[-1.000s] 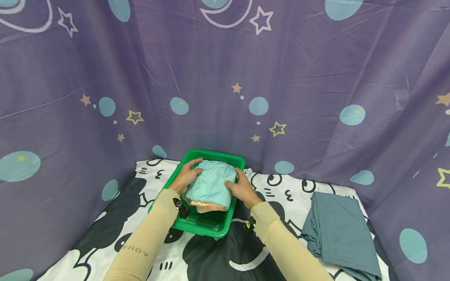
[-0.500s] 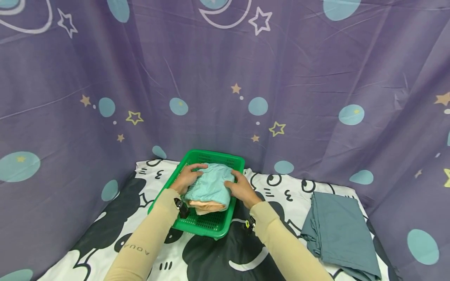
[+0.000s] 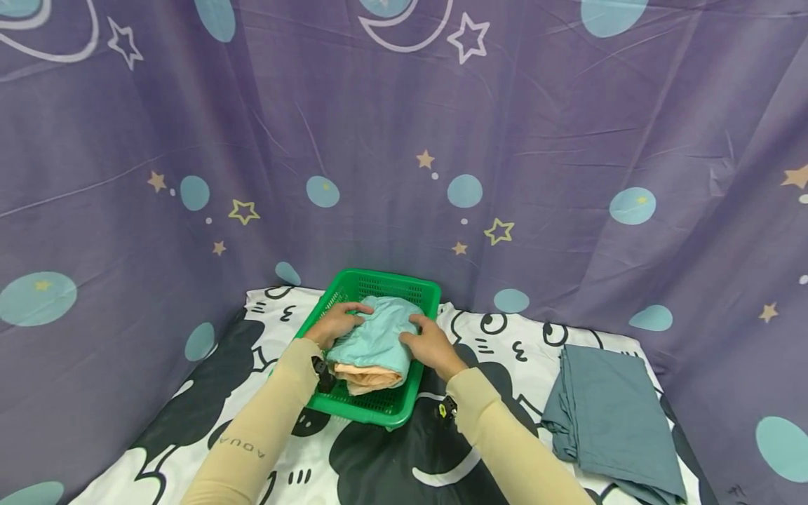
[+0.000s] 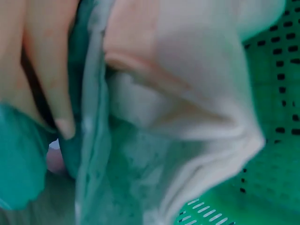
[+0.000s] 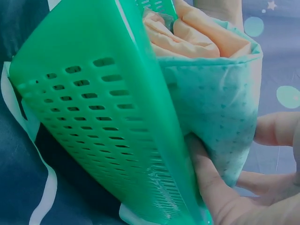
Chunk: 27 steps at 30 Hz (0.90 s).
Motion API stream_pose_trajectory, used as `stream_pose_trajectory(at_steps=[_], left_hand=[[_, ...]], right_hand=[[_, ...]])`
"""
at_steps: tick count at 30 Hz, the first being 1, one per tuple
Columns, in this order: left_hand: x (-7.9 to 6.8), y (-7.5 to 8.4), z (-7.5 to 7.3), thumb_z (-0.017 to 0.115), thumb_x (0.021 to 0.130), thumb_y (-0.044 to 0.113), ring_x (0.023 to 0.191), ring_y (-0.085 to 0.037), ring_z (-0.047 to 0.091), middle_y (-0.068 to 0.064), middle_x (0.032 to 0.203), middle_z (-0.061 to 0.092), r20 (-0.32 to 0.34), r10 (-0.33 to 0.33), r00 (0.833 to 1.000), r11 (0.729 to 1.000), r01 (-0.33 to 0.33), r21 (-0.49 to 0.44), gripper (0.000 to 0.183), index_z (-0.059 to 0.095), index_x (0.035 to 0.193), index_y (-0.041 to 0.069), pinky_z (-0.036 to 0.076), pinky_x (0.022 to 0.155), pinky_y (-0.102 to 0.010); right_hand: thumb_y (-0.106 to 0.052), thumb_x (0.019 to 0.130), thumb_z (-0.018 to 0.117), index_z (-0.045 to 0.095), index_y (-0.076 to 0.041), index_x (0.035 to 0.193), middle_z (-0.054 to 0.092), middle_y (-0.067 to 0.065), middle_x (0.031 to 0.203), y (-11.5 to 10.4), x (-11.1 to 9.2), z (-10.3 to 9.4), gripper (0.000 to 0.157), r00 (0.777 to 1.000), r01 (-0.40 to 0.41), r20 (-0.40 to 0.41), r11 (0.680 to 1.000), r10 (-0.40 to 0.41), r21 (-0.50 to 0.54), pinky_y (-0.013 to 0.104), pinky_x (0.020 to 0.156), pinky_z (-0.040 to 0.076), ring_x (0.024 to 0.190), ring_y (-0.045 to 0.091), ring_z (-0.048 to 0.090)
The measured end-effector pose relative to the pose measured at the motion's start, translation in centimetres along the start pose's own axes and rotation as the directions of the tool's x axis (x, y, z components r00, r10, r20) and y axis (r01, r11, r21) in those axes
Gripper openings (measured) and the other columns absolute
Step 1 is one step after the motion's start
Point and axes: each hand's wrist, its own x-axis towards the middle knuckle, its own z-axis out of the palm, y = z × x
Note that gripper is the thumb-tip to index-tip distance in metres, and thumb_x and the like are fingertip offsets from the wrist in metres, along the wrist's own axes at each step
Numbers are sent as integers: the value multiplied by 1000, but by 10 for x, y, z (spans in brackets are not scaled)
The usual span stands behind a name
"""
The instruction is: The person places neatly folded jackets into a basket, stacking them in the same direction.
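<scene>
A folded bundle of light turquoise cloth (image 3: pixel 376 332) sits in a green plastic basket (image 3: pixel 395 282). Peach fabric (image 3: pixel 367 379) shows at its near end, wrapped inside the turquoise layer. From the left, my left hand (image 3: pixel 341 324) grips the bundle's upper left part. My right hand (image 3: pixel 432 345) holds the right side; the right wrist view shows a finger (image 5: pixel 211 180) between the cloth and the basket's wall, with other fingers (image 5: pixel 276 129) against another face of the cloth. In the blurred left wrist view, fingers (image 4: pixel 49 61) lie along the turquoise edge beside pale inner folds.
A folded grey-blue cloth (image 3: pixel 621 421) lies to the right on a bed sheet (image 3: pixel 499 337) with black and white cartoon faces. Behind and at both sides hangs a purple curtain (image 3: pixel 379 126) with stars and moons. The basket stands close to the back curtain.
Both hands have shifted the bundle slightly nearer to me inside the basket, so more of the peach fabric shows. Basket and grey-blue cloth have stayed in place.
</scene>
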Motion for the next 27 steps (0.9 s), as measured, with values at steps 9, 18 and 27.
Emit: stream_pose_trajectory(at_steps=[9, 18, 27], left_hand=[[-3, -3, -4, 53, 99, 14, 136, -39, 38, -13, 155, 30, 82, -45, 996, 996, 39, 77, 32, 61, 129, 20, 42, 101, -52], [-4, -4, -7, 56, 97, 16, 117, -29, 51, -11, 155, 31, 125, -125, 984, 988, 112, 105, 34, 60, 129, 26, 49, 73, -35], [-7, -3, -6, 59, 93, 10, 124, -34, 48, -13, 157, 27, 120, -120, 985, 979, 98, 176, 37, 61, 128, 23, 48, 78, -39]], right_hand=[[-24, 92, 59, 44, -8, 144, 46, 15, 146, -4, -10, 4, 56, 998, 32, -43, 986, -39, -164, 50, 105, 41, 135, 34, 43], [-18, 93, 61, 45, -3, 140, 47, 25, 137, -5, -17, 17, 52, 982, 117, -92, 915, -165, -386, 52, 93, 48, 117, 42, 55], [-18, 92, 64, 55, -10, 130, 54, 16, 124, -7, -23, 27, 40, 972, 168, -46, 823, -229, -543, 52, 90, 48, 98, 35, 63]])
